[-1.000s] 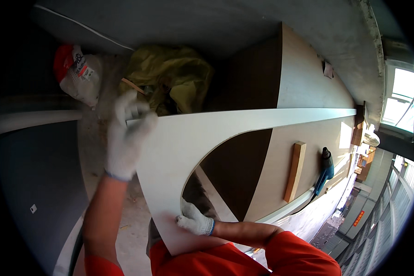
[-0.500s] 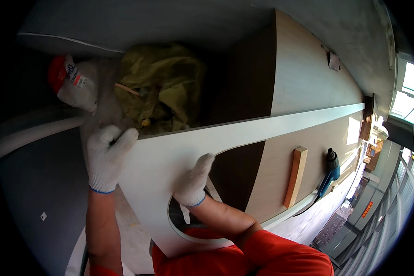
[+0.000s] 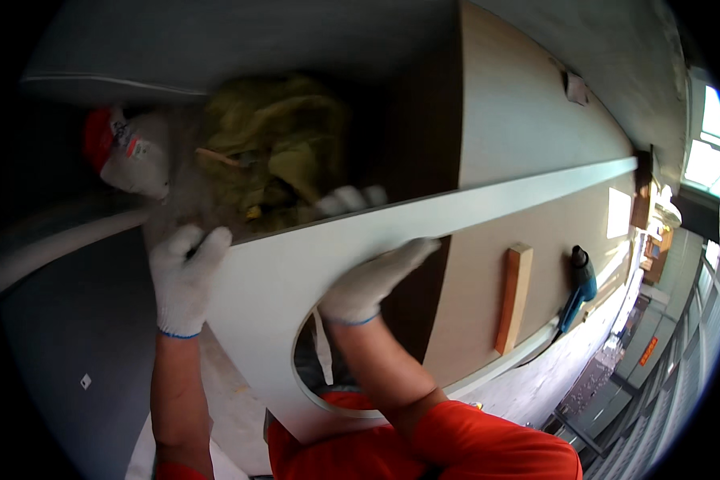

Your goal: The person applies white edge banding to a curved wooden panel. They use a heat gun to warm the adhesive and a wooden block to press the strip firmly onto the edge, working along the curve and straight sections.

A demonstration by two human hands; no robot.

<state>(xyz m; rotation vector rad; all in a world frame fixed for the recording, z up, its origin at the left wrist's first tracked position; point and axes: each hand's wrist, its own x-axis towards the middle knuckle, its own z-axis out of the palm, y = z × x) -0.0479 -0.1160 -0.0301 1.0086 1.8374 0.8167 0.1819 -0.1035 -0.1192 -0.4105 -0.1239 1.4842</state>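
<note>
A white panel (image 3: 276,276) with a rounded cutout near me and a long narrow strip stretches away to the right. At its left corner, my left hand (image 3: 186,276), in a white knitted glove with a blue cuff, is closed over the edge. My right hand (image 3: 364,290), gloved alike, grips the panel beside the cutout. Its thumb side lies on the near face. Blurred white fingertips (image 3: 350,200) show beyond the panel's far edge, apparently the same hand's; the middle of those fingers is hidden behind the panel.
Beyond the panel lie an olive-green sack (image 3: 296,160) and a white-and-red bag (image 3: 136,152). On the beige board (image 3: 528,96) to the right rest a wooden block (image 3: 514,300) and what looks like a blue heat gun (image 3: 580,292). A dark grey wall (image 3: 64,320) stands at left.
My right hand has slid right and away along the panel, and its fingertips now show past the far edge. My left hand keeps its hold on the corner. The view has shifted slightly.
</note>
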